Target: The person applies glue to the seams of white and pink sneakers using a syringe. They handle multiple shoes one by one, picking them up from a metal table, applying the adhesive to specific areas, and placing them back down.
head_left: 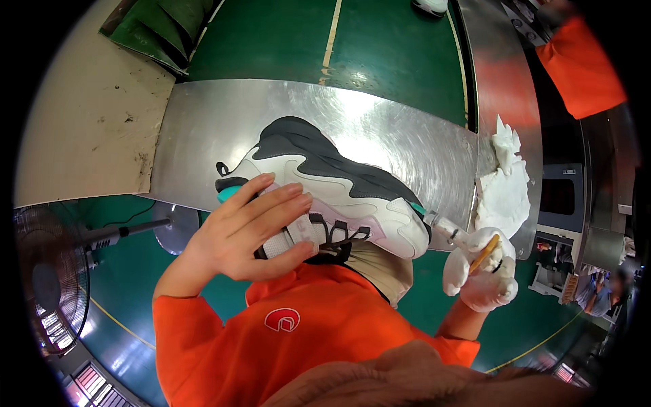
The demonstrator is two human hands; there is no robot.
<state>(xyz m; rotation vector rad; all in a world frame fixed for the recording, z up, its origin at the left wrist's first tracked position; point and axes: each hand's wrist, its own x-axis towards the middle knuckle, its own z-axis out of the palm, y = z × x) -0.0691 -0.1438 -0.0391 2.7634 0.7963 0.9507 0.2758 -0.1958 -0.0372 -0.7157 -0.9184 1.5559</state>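
Observation:
A chunky sneaker (319,183) lies on its side at the near edge of the metal table, its dark grey sole turned away from me and its black laces toward me. The upper is white with pale lilac and teal parts, and its toe points right. My bare left hand (261,234) grips it around the ankle opening and tongue. In a white glove, my right hand (485,271) is closed on a slim whitish tool (449,230) whose tip meets the toe edge of the sole. A yellow-brown stick (483,254) shows between the gloved fingers. The tool's kind is unclear.
Crumpled white cloth or paper (504,193) lies on the metal ledge at right. Beyond the metal table (203,129) runs a green conveyor belt (271,41), with another shoe (430,7) at its far end. A fan (47,285) stands left. A co-worker's orange sleeve (582,71) is far right.

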